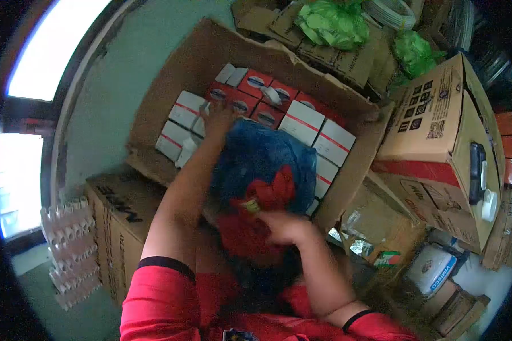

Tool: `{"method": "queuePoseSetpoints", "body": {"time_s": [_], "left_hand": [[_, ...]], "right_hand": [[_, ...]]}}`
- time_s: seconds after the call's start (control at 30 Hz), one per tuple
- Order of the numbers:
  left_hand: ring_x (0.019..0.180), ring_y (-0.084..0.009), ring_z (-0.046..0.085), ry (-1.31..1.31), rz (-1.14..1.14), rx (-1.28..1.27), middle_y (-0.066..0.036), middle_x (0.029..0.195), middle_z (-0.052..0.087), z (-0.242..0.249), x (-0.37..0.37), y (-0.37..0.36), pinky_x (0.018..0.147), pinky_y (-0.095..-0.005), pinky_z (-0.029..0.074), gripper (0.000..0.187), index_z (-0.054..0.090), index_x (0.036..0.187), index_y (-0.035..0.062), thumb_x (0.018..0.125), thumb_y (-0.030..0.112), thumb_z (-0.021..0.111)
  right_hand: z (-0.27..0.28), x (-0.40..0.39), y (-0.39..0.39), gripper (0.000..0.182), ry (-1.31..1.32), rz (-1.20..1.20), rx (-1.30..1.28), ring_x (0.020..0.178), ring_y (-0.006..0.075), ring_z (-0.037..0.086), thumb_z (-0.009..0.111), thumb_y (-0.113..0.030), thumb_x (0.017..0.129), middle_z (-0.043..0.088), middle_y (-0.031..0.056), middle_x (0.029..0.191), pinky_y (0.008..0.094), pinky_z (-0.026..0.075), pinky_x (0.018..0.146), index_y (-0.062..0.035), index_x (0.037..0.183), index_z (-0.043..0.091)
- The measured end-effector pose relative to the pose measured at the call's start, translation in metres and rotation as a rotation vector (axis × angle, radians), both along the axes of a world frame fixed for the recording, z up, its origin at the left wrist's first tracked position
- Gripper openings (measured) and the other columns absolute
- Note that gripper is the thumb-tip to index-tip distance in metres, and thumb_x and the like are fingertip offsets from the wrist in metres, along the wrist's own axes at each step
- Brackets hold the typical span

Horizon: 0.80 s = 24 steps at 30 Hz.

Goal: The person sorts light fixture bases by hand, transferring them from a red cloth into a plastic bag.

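Note:
My left hand (pixel 217 119) reaches into a large open cardboard box (pixel 173 74), its fingers apart over the red and white small boxes. Beside it in the box lie white small boxes (pixel 301 122) and red ones (pixel 257 82), with a small white piece (pixel 271 95) on top. A dark blue plastic bag (pixel 267 150) covers the near part of the box. My right hand (pixel 281 227) is at a red cloth-like or plastic item (pixel 276 190) on the blue bag, near a small yellowish thing (pixel 250 206). Its fingers are partly hidden and blurred.
A tall printed carton (pixel 415 142) stands at the right, with green bags (pixel 333 24) on cardboard behind. At the left are another carton (pixel 116 227) and stacked white tubular pieces (pixel 71 244). A white package (pixel 432 270) lies at the lower right.

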<state>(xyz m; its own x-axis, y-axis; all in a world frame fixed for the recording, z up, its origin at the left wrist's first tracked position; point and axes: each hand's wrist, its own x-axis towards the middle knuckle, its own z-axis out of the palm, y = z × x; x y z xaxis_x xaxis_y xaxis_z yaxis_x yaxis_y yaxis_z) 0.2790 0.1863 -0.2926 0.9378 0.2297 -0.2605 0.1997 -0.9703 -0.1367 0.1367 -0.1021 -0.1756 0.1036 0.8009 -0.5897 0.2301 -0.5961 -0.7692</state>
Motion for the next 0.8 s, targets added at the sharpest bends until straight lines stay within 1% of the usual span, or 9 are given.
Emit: {"method": "queuePoseSetpoints", "body": {"time_s": [0.03,0.07,0.1,0.13,0.17,0.2,0.4,0.6,0.8], "left_hand": [[0.136,-0.0398,0.044,-0.068,0.063,-0.218,-0.012,0.145,0.052,0.002,0.018,-0.005,0.110,-0.0617,0.035,0.054,0.063,0.130,0.0186,0.088,0.053,0.064],[0.135,-0.0391,0.046,-0.080,0.009,-0.288,-0.013,0.143,0.054,-0.029,0.040,0.000,0.109,-0.0592,0.037,0.057,0.060,0.133,0.0184,0.088,0.052,0.065],[0.133,-0.0385,0.048,-0.097,-0.049,-0.357,-0.014,0.141,0.055,-0.087,0.070,0.006,0.108,-0.0566,0.039,0.060,0.058,0.136,0.0181,0.087,0.052,0.066],[0.132,-0.0378,0.050,-0.113,-0.107,-0.428,-0.015,0.138,0.057,-0.120,0.099,0.009,0.108,-0.0541,0.042,0.063,0.055,0.139,0.0178,0.087,0.052,0.067],[0.131,-0.0358,0.051,-0.050,-0.076,-0.412,-0.016,0.139,0.056,-0.103,0.117,-0.007,0.107,-0.0518,0.043,0.062,0.052,0.141,0.0179,0.088,0.048,0.067],[0.131,-0.0357,0.051,-0.013,-0.066,-0.407,-0.016,0.139,0.056,-0.102,0.132,-0.025,0.107,-0.0517,0.043,0.063,0.052,0.140,0.0175,0.087,0.047,0.067],[0.128,-0.0352,0.053,-0.022,-0.065,-0.472,-0.017,0.136,0.057,-0.153,0.180,-0.103,0.104,-0.0512,0.045,0.067,0.050,0.140,0.0151,0.083,0.043,0.072],[0.125,-0.0348,0.055,-0.021,-0.038,-0.500,-0.018,0.133,0.058,-0.166,0.190,-0.100,0.102,-0.0507,0.047,0.071,0.048,0.139,0.0127,0.078,0.039,0.076],[0.122,-0.0343,0.057,-0.046,-0.008,-0.547,-0.018,0.130,0.059,-0.154,0.169,-0.095,0.099,-0.0501,0.048,0.076,0.047,0.138,0.0103,0.074,0.034,0.081]], "right_hand": [[-0.001,0.005,0.001,0.085,0.020,-0.007,0.028,0.123,0.0348,0.058,0.083,-0.032,0.073,0.057,0.0212,0.135,0.0432,0.048,0.102,-0.0116,0.146,0.044],[0.001,0.008,0.000,0.083,0.032,-0.012,0.057,0.120,0.0350,0.060,0.081,-0.030,0.074,0.060,0.0211,0.133,0.0432,0.048,0.100,-0.0104,0.146,0.044],[-0.001,0.013,0.000,0.080,0.037,-0.018,0.085,0.118,0.0352,0.061,0.080,-0.028,0.076,0.062,0.0211,0.130,0.0432,0.049,0.099,-0.0091,0.145,0.045],[-0.012,0.015,0.003,0.079,0.034,0.019,0.056,0.117,0.0348,0.062,0.079,-0.027,0.076,0.063,0.0204,0.129,0.0433,0.050,0.099,-0.0084,0.145,0.045],[-0.021,0.014,0.006,0.078,0.034,0.052,0.042,0.116,0.0344,0.062,0.079,-0.027,0.076,0.063,0.0201,0.129,0.0430,0.050,0.098,-0.0082,0.144,0.046],[-0.030,0.012,0.011,0.077,0.040,0.077,0.033,0.116,0.0341,0.062,0.079,-0.026,0.076,0.063,0.0197,0.128,0.0428,0.050,0.098,-0.0080,0.144,0.046],[-0.053,-0.008,0.030,0.074,0.099,0.165,0.044,0.113,0.0317,0.062,0.079,-0.024,0.076,0.063,0.0174,0.127,0.0414,0.050,0.096,-0.0069,0.141,0.048],[-0.066,-0.012,0.039,0.070,0.129,0.204,0.049,0.109,0.0294,0.062,0.078,-0.021,0.076,0.063,0.0151,0.125,0.0400,0.051,0.094,-0.0057,0.138,0.050],[-0.068,-0.017,0.041,0.066,0.111,0.225,0.063,0.106,0.0271,0.062,0.078,-0.018,0.076,0.063,0.0128,0.124,0.0386,0.051,0.092,-0.0046,0.135,0.052]]}}
